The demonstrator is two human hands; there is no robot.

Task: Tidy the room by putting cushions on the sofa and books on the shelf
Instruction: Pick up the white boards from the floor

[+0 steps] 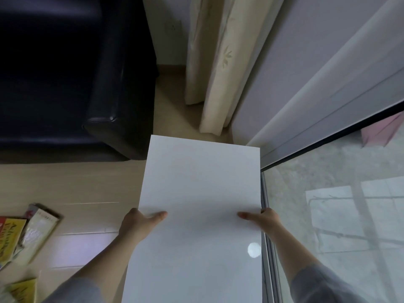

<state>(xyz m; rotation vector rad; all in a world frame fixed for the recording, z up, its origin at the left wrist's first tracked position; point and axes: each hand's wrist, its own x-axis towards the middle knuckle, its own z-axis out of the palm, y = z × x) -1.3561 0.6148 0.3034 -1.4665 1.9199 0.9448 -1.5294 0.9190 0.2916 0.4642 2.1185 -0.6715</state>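
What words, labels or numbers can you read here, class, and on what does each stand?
Yellow books: red lettering, too blurred to read.
Pale book: small print along its edge, too blurred to read.
White panel: no text.
Nothing here is clear enough to quote.

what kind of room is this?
Probably a home living room: a dark leather sofa, a cream curtain hanging beside a floor-level glass door, and books scattered on the pale floor.
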